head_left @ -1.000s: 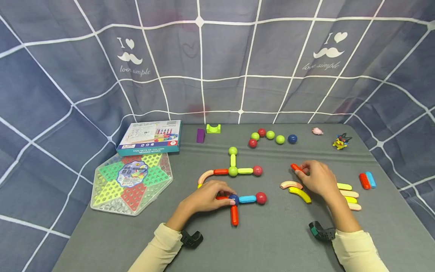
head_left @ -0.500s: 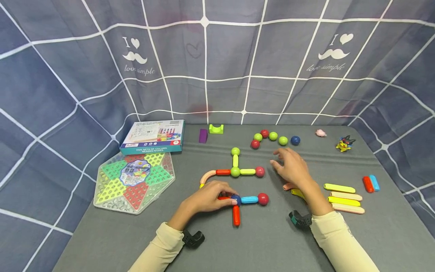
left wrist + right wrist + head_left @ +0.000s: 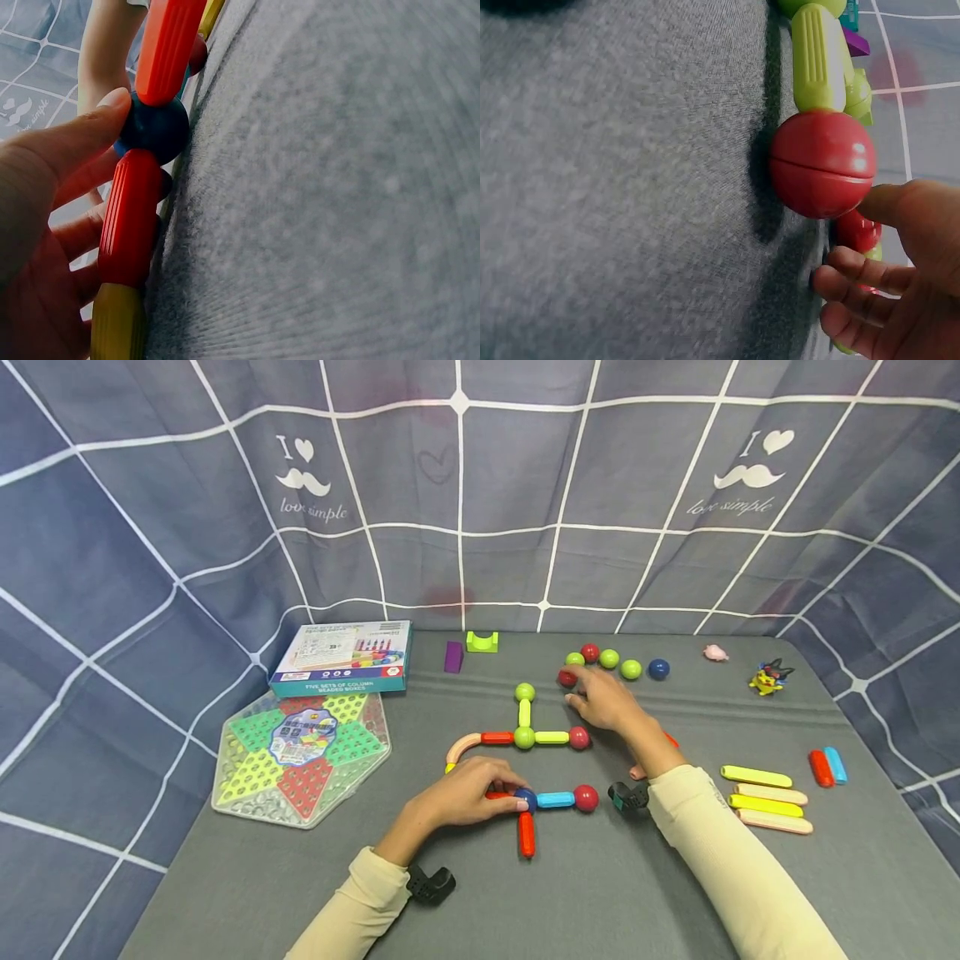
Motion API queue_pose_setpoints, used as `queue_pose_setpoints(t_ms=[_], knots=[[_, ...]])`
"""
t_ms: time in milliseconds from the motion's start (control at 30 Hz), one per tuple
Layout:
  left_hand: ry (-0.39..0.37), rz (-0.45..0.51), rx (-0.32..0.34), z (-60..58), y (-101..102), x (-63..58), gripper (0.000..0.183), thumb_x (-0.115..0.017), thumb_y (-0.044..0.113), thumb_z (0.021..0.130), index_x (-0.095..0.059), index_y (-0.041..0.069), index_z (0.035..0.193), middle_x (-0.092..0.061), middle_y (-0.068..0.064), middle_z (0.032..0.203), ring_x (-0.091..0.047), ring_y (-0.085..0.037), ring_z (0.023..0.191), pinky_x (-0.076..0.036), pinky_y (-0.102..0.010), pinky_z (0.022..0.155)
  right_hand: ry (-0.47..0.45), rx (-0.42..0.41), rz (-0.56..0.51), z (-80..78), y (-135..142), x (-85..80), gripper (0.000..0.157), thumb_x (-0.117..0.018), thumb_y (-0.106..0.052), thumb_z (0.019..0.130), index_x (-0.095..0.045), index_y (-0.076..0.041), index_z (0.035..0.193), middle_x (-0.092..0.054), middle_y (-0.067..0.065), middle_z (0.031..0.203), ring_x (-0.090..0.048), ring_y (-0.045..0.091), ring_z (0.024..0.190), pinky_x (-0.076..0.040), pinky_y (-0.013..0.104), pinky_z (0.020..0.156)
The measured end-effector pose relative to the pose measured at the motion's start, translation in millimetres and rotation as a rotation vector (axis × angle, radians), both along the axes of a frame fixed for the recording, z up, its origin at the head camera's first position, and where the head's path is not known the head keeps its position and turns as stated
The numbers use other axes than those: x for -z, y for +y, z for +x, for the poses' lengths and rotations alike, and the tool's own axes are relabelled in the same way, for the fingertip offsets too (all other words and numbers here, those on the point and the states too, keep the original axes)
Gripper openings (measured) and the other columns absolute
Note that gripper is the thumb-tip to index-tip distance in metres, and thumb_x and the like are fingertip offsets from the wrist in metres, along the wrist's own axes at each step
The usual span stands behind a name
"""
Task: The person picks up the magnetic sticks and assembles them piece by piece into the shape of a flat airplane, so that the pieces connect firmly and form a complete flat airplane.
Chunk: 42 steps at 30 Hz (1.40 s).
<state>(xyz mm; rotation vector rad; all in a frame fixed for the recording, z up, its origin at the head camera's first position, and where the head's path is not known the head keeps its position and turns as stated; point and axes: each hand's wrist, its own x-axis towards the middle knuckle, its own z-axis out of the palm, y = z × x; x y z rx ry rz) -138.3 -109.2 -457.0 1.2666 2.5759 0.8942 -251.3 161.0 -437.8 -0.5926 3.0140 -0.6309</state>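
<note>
My left hand (image 3: 472, 793) pinches a dark blue ball (image 3: 161, 129), thumb on its near side. Red rods (image 3: 527, 835) and a light blue rod (image 3: 555, 799) join that ball, and a larger red ball (image 3: 586, 798) caps the blue rod. In the left wrist view a yellow piece (image 3: 118, 319) continues beyond one red rod (image 3: 129, 217). My right hand (image 3: 603, 697) reaches over the back of the table, fingertips right at a loose red ball (image 3: 567, 678), thumb and fingers spread apart. A lime rod with a red end ball (image 3: 822, 165) stands nearer that wrist's camera.
Loose lime, red and dark blue balls (image 3: 659, 669) lie at the back. Straight rods (image 3: 765, 804) rest at right; a red rod (image 3: 671, 740) shows behind my right forearm. A game board (image 3: 300, 760), a box (image 3: 341, 657) and small figures (image 3: 769, 677) stand around the edges.
My right hand has left the red rod near the curved pieces and moved left and away to the loose balls. My left hand stays on the blue ball. The head view has shifted slightly.
</note>
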Motion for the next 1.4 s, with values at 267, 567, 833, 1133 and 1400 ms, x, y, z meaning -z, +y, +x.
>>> queue_pose_setpoints(t_ms=[267, 567, 833, 1133, 1400], knots=[[0.007, -0.002, 0.008, 0.0, 1, -0.7, 0.031, -0.061, 0.043, 0.091, -0.071, 0.021, 0.11, -0.065, 0.012, 0.096, -0.057, 0.0, 0.088, -0.043, -0.021, 0.081, -0.034, 0.046, 0.043, -2.9, 2, 2.0, 0.05, -0.064, -0.016, 0.09, -0.043, -0.009, 0.134, -0.062, 0.022, 0.104, -0.06, 0.04, 0.093, -0.044, 0.054, 0.079], [-0.005, -0.022, -0.01, -0.3, 1, -0.2, 0.03, -0.062, 0.042, 0.091, -0.07, 0.022, 0.111, -0.064, 0.014, 0.099, -0.057, -0.001, 0.092, -0.043, -0.024, 0.085, -0.007, 0.121, 0.047, 9.2, 19, 1.6, 0.04, -0.065, -0.027, 0.09, -0.052, -0.007, 0.121, -0.057, 0.01, 0.08, -0.057, 0.032, 0.077, -0.043, 0.049, 0.063], [-0.019, -0.023, -0.026, 1.8, -3, -0.7, 0.031, -0.061, 0.043, 0.091, -0.071, 0.021, 0.111, -0.065, 0.013, 0.098, -0.057, -0.001, 0.091, -0.043, -0.024, 0.085, 0.123, -0.161, -0.238, 81.9, -2, -20.9, 0.029, -0.072, -0.031, 0.085, -0.061, -0.02, 0.109, -0.057, -0.007, 0.081, -0.052, 0.012, 0.065, -0.041, 0.029, 0.058], [0.0, -0.001, -0.013, 1.0, -3, -0.3, 0.031, -0.06, 0.041, 0.092, -0.071, 0.019, 0.112, -0.066, 0.011, 0.099, -0.058, 0.0, 0.094, -0.044, -0.023, 0.085, 0.028, -0.641, -0.424, 166.5, -33, -10.0, 0.034, -0.074, -0.028, 0.084, -0.062, -0.026, 0.115, -0.052, -0.011, 0.076, -0.047, 0.001, 0.063, -0.036, 0.012, 0.055], [-0.002, -0.005, -0.012, 1.1, 0, -1.6, 0.031, -0.06, 0.042, 0.092, -0.071, 0.02, 0.11, -0.065, 0.013, 0.097, -0.058, -0.001, 0.092, -0.043, -0.023, 0.084, -0.033, -0.697, -0.34, 183.5, -36, 3.4, 0.036, -0.077, -0.021, 0.079, -0.064, -0.03, 0.111, -0.048, -0.012, 0.067, -0.038, -0.009, 0.06, -0.033, 0.01, 0.054]])
